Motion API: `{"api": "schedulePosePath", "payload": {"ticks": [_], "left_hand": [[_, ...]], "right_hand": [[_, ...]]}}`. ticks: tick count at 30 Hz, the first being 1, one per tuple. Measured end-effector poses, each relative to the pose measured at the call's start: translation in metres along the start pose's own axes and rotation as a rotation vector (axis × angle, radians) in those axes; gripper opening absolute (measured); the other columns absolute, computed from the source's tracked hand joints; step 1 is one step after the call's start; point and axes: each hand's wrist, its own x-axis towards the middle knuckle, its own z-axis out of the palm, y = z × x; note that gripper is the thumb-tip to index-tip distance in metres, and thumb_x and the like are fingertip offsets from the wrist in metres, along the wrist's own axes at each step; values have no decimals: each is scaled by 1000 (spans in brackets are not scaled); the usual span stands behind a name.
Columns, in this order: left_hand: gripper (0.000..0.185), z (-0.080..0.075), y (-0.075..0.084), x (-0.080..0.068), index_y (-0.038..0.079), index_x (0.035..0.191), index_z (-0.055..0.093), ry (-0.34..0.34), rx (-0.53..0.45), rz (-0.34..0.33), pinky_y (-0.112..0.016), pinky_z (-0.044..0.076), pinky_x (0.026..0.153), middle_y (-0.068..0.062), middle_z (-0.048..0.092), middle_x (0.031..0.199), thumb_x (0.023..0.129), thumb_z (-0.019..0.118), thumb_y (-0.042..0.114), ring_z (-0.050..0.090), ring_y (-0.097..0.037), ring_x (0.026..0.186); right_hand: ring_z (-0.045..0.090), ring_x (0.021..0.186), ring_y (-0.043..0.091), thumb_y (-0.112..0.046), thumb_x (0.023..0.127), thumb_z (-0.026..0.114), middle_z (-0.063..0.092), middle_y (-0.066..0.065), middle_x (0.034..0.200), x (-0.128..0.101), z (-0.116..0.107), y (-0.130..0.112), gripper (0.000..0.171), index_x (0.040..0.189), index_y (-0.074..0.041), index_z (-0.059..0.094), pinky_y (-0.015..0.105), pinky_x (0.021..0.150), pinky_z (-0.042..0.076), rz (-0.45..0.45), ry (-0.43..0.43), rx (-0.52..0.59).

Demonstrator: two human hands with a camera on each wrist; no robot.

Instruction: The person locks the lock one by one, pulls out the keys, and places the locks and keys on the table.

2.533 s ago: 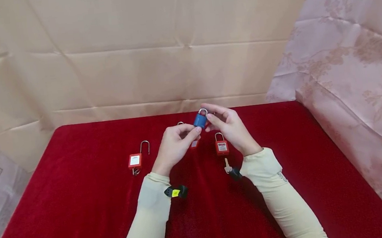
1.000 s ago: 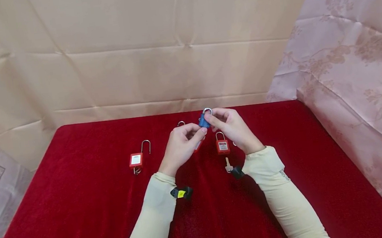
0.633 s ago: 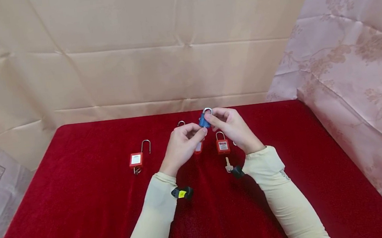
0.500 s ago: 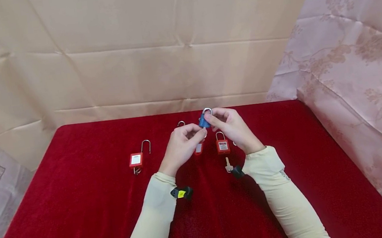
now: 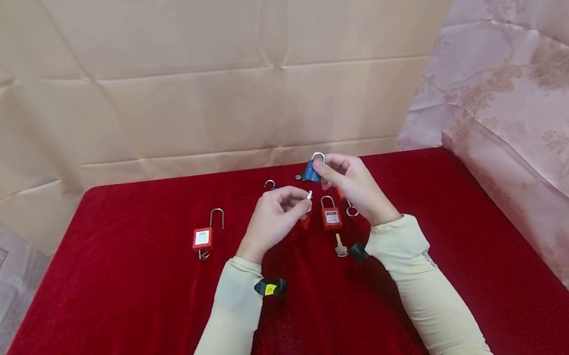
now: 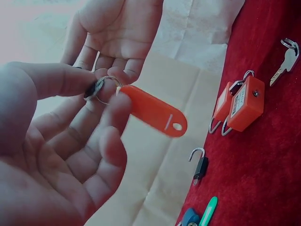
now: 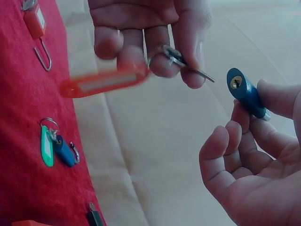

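Observation:
My right hand [image 5: 327,171] pinches a small blue padlock [image 5: 311,172] above the red table; its keyhole end [image 7: 236,82] faces the left hand. My left hand [image 5: 294,200] pinches a key [image 7: 188,66] on a ring with an orange-red tag [image 6: 155,112]. The key tip points at the lock, with a small gap between them. In the right wrist view, the right hand [image 7: 251,106] grips the blue lock [image 7: 245,94] between thumb and fingers. The left wrist view shows the left hand [image 6: 106,89] holding the key ring in front of the right palm.
On the red cloth [image 5: 121,313] lie a red padlock with a long shackle [image 5: 202,237], a red padlock [image 5: 330,217] with a key [image 5: 340,247] below it, a black padlock [image 6: 200,165], and a small blue lock with a green tag [image 7: 46,146]. Cardboard stands behind.
The hands were together, the left one at the bottom of the blue padlock. Now they are apart: the key is clear of the lock, which has moved right and up.

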Motion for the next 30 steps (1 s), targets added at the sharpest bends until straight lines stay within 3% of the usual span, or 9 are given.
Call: {"api": "schedulePosePath", "payload": {"ticks": [2, 6, 10, 14, 20, 30], "left_hand": [[14, -1, 0, 0, 7, 106, 74, 9, 17, -14, -33, 56, 75, -3, 73, 90, 94, 72, 15, 70, -20, 79], [15, -1, 0, -1, 7, 107, 74, 17, 34, -31, -34, 56, 79, 0, 73, 90, 95, 72, 17, 69, -18, 80], [18, 0, 0, 0, 3, 108, 73, 15, 35, -28, -31, 55, 78, -3, 74, 92, 95, 71, 15, 71, -24, 83], [21, 0, -1, 0, -1, 110, 71, -4, -4, -46, -30, 56, 76, -10, 74, 95, 96, 70, 13, 72, -27, 85], [21, 1, 0, 0, -1, 113, 69, -33, -36, -105, -31, 59, 75, -10, 73, 96, 96, 69, 12, 72, -18, 79], [24, 2, -8, 0, -4, 116, 66, -144, -7, -233, -33, 60, 71, -13, 72, 95, 96, 66, 11, 72, -20, 75]], "right_hand": [[61, 75, 18, -31, 99, 68, 63, 7, 79, 0, 0, 0, 19, 101, -13, 72, 25, 53, 39, 0, -9, -12], [63, 78, 21, -27, 99, 69, 67, 7, 84, 0, 1, 2, 20, 105, -8, 71, 28, 68, 52, -13, -27, 9], [65, 81, 19, -20, 98, 69, 70, 3, 91, 1, 1, 4, 21, 111, -3, 69, 32, 77, 56, -34, -46, 26], [66, 82, 20, -17, 98, 69, 71, 4, 95, 2, 2, 4, 23, 113, 1, 68, 33, 78, 57, -50, -55, 20], [65, 82, 18, -16, 98, 69, 70, 3, 95, 2, 3, 4, 24, 114, 2, 68, 33, 78, 57, -46, -58, 10], [64, 81, 19, -16, 98, 69, 70, 4, 96, 2, 3, 6, 25, 116, 1, 67, 35, 77, 58, -36, -71, -22]]}}
